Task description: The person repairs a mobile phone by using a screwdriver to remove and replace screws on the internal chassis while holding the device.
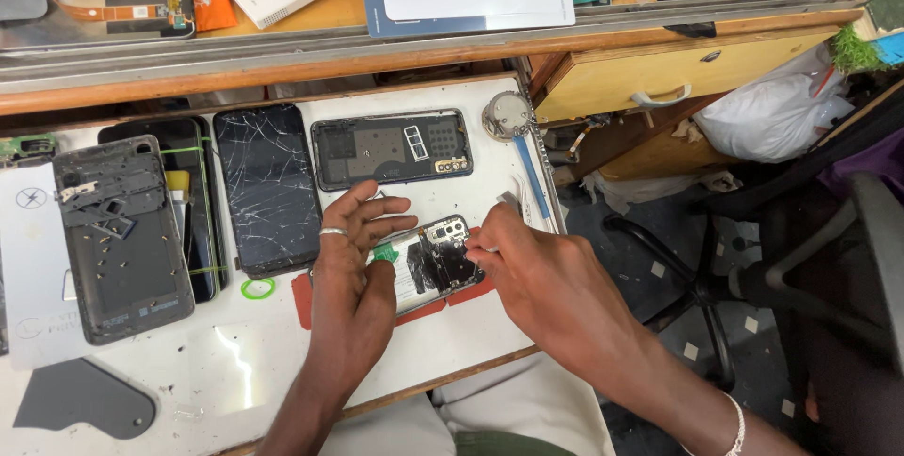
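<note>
Surface: a white pull-out worktop (452,334) is seen under a wooden desk ledge; an office chair (800,258) and a white plastic bag (772,112) are seen on the floor right of the opened phone.
Opened phone: the opened phone (433,263) is laid back-off near the worktop's front right part, on a red mat (303,301) whose edges are shown around it.
Left hand: the left hand (358,249) is laid over the opened phone's left end; its fingers (381,207) are spread, a ring is worn on one, and the thumb is pressed down beside a green tab (383,253) on the phone.
Right hand: the right hand (527,263) is placed at the opened phone's right end; its fingers are drawn together at the camera corner, and whether something is pinched cannot be told.
Behind the opened phone: a dark phone back frame (391,148) is laid flat, with a round metal tin (507,114) and a blue-handled tool (533,183) to its right.
Left of the opened phone: a cracked screen (266,188), another dark phone (193,211), a grey phone frame (121,235) and a green ring (257,288) are laid out.
</note>
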